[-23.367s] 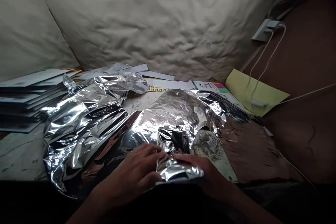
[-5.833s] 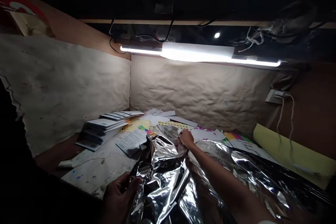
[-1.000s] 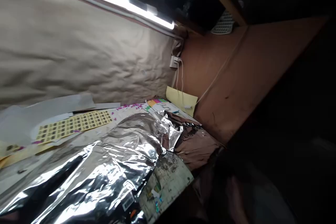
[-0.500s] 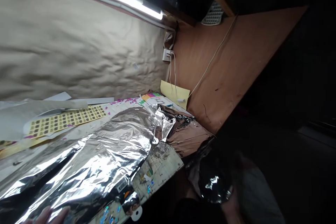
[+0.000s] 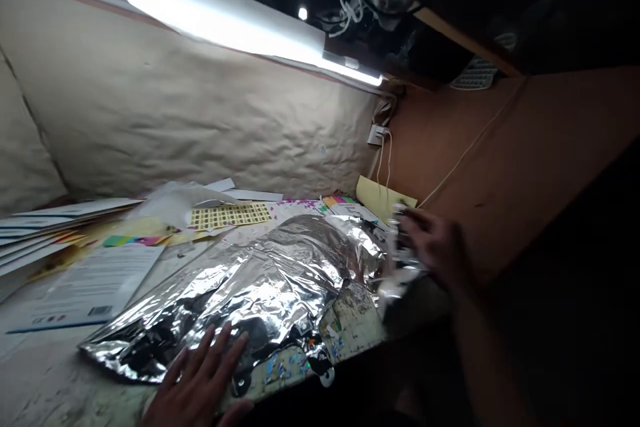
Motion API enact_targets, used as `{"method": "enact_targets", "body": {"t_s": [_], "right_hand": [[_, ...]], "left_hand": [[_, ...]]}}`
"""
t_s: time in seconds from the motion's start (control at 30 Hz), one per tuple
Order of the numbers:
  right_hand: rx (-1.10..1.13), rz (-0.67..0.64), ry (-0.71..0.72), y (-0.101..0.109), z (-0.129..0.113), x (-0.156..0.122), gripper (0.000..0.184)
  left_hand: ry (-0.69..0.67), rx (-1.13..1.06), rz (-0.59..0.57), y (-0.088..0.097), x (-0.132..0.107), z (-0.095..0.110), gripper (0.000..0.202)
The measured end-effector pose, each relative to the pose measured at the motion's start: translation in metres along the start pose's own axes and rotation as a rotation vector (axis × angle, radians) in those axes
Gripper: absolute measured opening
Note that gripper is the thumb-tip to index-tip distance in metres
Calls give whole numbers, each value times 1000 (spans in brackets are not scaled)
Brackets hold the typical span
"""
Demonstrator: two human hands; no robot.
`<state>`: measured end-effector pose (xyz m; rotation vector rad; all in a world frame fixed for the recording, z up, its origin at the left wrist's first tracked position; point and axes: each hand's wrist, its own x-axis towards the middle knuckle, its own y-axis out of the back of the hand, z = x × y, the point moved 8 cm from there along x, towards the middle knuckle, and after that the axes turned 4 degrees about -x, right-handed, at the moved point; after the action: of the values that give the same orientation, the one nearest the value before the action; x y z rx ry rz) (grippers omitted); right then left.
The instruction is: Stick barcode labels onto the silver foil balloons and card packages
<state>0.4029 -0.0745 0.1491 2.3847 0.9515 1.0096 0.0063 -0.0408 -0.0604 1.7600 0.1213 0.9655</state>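
Observation:
A flat silver foil balloon (image 5: 260, 280), wrinkled and shiny, lies across the worktable. Its small tabs stick out at the near edge. My left hand (image 5: 200, 373) rests on the balloon's near side, palm down with fingers spread. On the right, my right hand (image 5: 437, 250) is closed around a crumpled piece of silver foil (image 5: 400, 257) above the table's right end. Motion blurs this hand and the foil, and I cannot tell whether the piece joins the balloon on the table.
Printed white cards (image 5: 95, 280) lie on the left. Behind the balloon is a yellow sticker sheet (image 5: 230, 215). A yellow paper (image 5: 383, 200) leans in the corner below a socket (image 5: 377, 135) with hanging cords. A lit tube lamp (image 5: 225, 20) runs above the wall.
My right hand has risen from the dark below the table edge to the table's right end, bringing silver foil. The view has swung left, showing more of my left hand and the cards.

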Motion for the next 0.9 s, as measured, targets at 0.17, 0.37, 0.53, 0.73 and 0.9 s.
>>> {"method": "enact_targets", "body": {"t_s": [0.17,0.37,0.53,0.73,0.9], "right_hand": [[-229,-622,685,-226,-184,-54,24],[-215,-830,790,-349,-219,-114,46],[29,-845,772,-315,-204,-96,48],[88,-478,675,-191,-90,-18,45],[-378,-573,587,-196,61,-5,54]], "left_hand": [[88,-93,107,25,5,2,78],[402,-80,382,65,-13,-21,55],[258,-52,214,52,-1,-30,50],[272,3,85,14,-9,-52,44],[395,143,-25,27,-3,-61,43]]}}
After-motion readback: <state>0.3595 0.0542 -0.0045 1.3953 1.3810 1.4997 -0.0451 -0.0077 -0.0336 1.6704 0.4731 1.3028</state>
